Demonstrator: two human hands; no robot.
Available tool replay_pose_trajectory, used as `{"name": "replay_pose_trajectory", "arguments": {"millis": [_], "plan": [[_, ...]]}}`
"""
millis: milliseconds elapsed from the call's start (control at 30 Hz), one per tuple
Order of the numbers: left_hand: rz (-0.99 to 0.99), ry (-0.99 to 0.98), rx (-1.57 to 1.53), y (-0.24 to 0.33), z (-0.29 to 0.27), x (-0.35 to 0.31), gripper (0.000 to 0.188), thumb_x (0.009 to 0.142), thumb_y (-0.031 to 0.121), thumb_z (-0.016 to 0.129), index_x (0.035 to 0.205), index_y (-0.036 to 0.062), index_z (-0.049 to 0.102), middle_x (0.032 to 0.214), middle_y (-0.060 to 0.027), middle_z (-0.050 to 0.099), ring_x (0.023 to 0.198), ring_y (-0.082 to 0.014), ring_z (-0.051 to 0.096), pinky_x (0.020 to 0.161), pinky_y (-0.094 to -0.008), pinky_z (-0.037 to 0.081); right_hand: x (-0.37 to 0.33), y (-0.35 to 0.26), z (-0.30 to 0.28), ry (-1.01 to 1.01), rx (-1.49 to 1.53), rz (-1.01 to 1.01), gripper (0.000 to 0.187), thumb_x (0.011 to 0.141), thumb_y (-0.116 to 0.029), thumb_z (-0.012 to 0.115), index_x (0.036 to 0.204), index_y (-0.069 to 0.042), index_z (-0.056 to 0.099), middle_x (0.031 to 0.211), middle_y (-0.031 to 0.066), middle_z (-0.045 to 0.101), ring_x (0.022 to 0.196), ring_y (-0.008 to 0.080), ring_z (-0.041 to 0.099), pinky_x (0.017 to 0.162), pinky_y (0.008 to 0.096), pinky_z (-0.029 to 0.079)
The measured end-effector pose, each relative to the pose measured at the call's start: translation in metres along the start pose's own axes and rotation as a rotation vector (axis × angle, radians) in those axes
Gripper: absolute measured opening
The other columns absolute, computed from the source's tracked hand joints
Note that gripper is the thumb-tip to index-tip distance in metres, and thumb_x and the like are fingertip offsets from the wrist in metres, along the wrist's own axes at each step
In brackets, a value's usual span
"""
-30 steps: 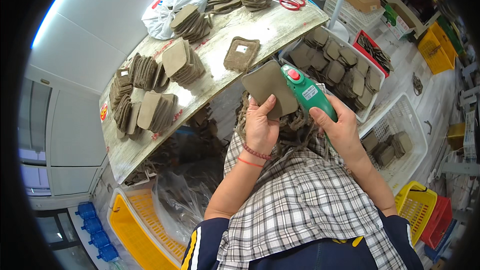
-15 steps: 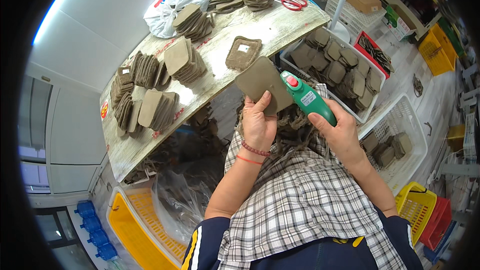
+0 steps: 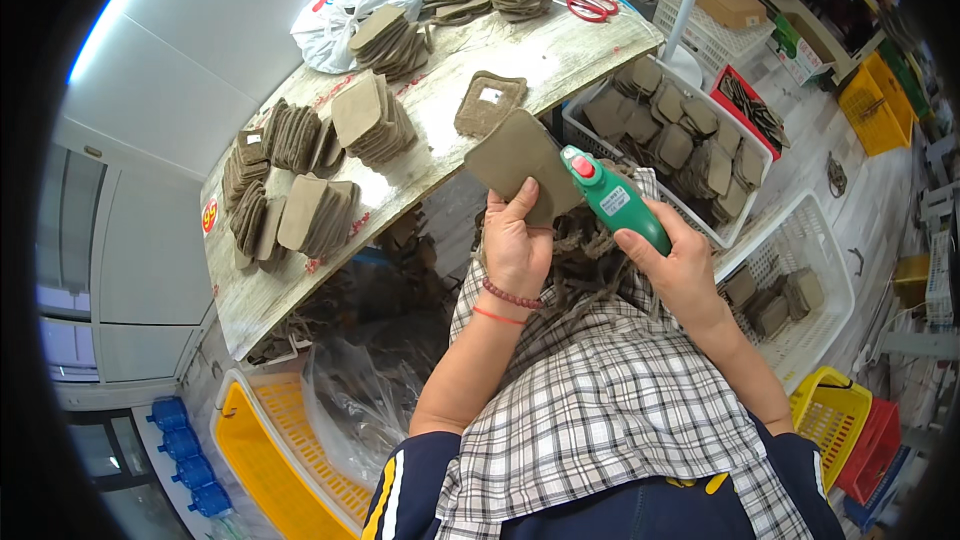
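Note:
My left hand [image 3: 517,237] pinches the lower edge of a flat, olive-brown fabric pad [image 3: 510,162] with rounded corners, thumb on top. Wrapped around a green handheld electric cutter [image 3: 620,206] with a red button is my right hand [image 3: 672,258]. The cutter's front end is right beside the pad's right edge; whether the two touch I cannot tell. Below the pad, brown trimmings [image 3: 590,250] are bunched over my lap on a checked apron [image 3: 610,380]. Another pad [image 3: 490,103] with a white label lies at the table's near edge, just beyond the held one.
The worn table [image 3: 440,155] bears several pad stacks [image 3: 370,120], a white plastic bag [image 3: 350,15] and red-handled scissors [image 3: 592,6]. To the right, a white crate [image 3: 745,225] is full of pads; a nearer white basket [image 3: 835,315] holds fewer. A yellow basket [image 3: 235,440] stands lower left.
The held pad has shifted slightly left and tilted a little, widening the gap to the cutter's front end. Both hands keep their grips. The whole view has shifted slightly.

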State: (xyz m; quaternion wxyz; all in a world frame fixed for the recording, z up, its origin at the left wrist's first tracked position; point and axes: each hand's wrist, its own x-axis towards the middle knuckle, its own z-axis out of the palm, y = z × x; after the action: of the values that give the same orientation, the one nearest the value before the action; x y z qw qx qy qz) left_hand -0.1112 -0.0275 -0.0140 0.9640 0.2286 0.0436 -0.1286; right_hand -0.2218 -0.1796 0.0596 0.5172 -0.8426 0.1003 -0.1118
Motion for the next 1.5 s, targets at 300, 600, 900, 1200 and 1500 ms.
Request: {"name": "replay_pose_trajectory", "arguments": {"millis": [300, 600, 900, 1200, 1500], "plan": [[0.162, -0.032, 0.384, 0.111, -0.027, -0.001, 0.032, 0.086, -0.005, 0.058, 0.117, 0.0016, 0.058, 0.109, -0.0091, 0.065, 0.096, -0.02, 0.064, 0.086, -0.035, 0.053, 0.007, 0.015, -0.009, 0.003, 0.256, 0.143, 0.04, 0.089, -0.028, 0.067, 0.118, -0.001, 0.059, 0.076, -0.0034, 0.056, 0.062, 0.0032, 0.048, 0.054, 0.0196, 0.039], [0.116, 0.272, 1.498, 0.357, -0.097, 0.046, 0.037, 0.082, -0.001, 0.063, 0.119, -0.0019, 0.056, 0.106, -0.0088, 0.066, 0.093, -0.0173, 0.063, 0.082, -0.0309, 0.05, -0.009, 0.037, -0.031, -0.002, 0.218, 0.18, 0.041, 0.091, -0.033, 0.065, 0.115, -0.001, 0.059, 0.082, -0.0008, 0.057, 0.068, 0.0057, 0.052, 0.055, 0.021, 0.043], [1.225, 0.145, 2.125, 0.21, -0.046, 0.052, 0.01, 0.075, 0.007, 0.068, 0.084, 0.0085, 0.063, 0.082, -0.0081, 0.059, 0.086, -0.028, 0.058, 0.079, -0.0388, 0.043, -0.015, 0.048, -0.032, 0.067, 0.242, 0.234, 0.038, 0.09, -0.028, 0.067, 0.113, 0.0, 0.06, 0.075, -0.0014, 0.056, 0.063, 0.0048, 0.05, 0.054, 0.0206, 0.042], [0.797, -0.147, 2.259, 0.029, -0.049, 0.158, 0.061, 0.085, 0.026, 0.064, 0.133, -0.0059, 0.043, 0.133, -0.0242, 0.048, 0.127, -0.0357, 0.042, 0.108, -0.0442, 0.03, -0.011, 0.049, -0.027, 0.036, 0.152, 0.224, 0.042, 0.088, -0.032, 0.068, 0.114, 0.001, 0.06, 0.072, -0.0013, 0.057, 0.06, 0.005, 0.049, 0.055, 0.0218, 0.041], [0.614, -0.182, 2.551, 0.026, -0.039, 0.167, 0.051, 0.081, 0.012, 0.055, 0.129, -0.0051, 0.046, 0.127, -0.0294, 0.049, 0.12, -0.0393, 0.047, 0.099, -0.0477, 0.037, -0.003, 0.059, -0.02, 0.033, 0.232, 0.244, 0.045, 0.087, -0.032, 0.069, 0.115, 0.001, 0.06, 0.07, -0.0013, 0.056, 0.058, 0.0054, 0.049, 0.053, 0.0226, 0.04]]}}
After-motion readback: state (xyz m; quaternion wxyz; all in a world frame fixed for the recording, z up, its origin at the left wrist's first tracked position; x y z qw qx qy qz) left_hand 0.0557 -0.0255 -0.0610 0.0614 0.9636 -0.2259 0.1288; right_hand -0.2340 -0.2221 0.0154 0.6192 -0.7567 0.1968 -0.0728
